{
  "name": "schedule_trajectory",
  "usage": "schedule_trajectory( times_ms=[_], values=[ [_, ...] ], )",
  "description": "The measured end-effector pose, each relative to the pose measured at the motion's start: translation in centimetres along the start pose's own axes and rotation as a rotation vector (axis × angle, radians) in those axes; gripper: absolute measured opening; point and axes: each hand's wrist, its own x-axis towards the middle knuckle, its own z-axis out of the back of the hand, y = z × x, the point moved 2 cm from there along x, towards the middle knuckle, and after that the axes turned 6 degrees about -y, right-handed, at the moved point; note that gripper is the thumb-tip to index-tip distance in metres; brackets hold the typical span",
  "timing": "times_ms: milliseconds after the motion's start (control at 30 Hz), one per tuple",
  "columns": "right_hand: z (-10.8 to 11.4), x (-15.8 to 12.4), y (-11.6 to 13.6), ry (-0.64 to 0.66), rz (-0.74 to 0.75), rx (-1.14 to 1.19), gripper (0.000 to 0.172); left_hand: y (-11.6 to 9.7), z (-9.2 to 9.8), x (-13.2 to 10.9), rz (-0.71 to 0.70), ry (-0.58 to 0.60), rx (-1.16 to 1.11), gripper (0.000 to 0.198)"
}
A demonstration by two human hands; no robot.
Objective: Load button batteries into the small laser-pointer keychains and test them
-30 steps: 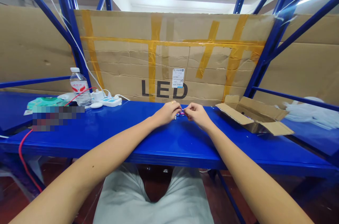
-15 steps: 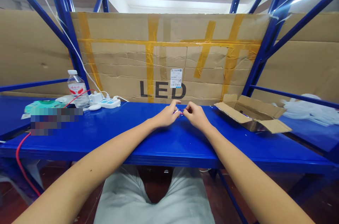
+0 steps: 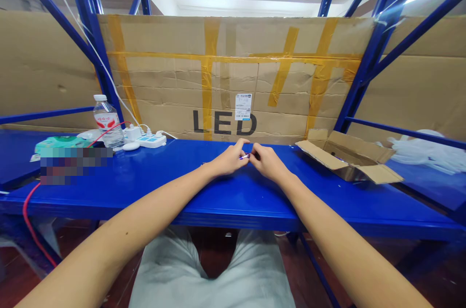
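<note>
My left hand point(image 3: 229, 158) and my right hand point(image 3: 267, 161) meet at the middle of the blue metal shelf point(image 3: 233, 191), fingertips pinched together. Between them shows a small purple and silver part point(image 3: 244, 156), too small to name. Both hands pinch it, one from each side. My forearms reach out over the shelf's front edge, above my lap in light trousers.
An open cardboard box point(image 3: 349, 156) lies to the right of my hands. At the left stand a water bottle point(image 3: 105, 122), a white power strip point(image 3: 150, 141) with a plug, a red cable point(image 3: 29, 220) and a green packet point(image 3: 60, 143). Taped cardboard marked LED point(image 3: 233, 75) backs the shelf. White plastic bags point(image 3: 429, 150) lie far right.
My hands have closed tighter together over the small part and shifted slightly toward me. The colourful bits seen between them a second ago are now mostly hidden.
</note>
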Motion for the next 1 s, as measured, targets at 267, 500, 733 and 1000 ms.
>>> schedule_trajectory(
  times_ms=[267,500,733,1000],
  values=[
    [-0.3,-0.1,0.1,0.058,0.039,-0.089,0.013,0.1,-0.1,0.0,0.124,-0.005,-0.004,0.039],
    [-0.5,-0.1,0.4,0.094,0.092,-0.202,0.011,0.1,-0.3,-0.2,0.192,0.043,0.011,0.029],
    [-0.5,-0.1,0.8,0.082,0.119,-0.213,0.012,0.9,-0.5,-0.2,0.275,0.046,-0.035,0.033],
    [0.1,0.0,-0.8,-0.033,-0.132,-0.009,0.012,2.2,0.5,0.8,0.289,-0.009,-0.165,0.024]
  ],
)
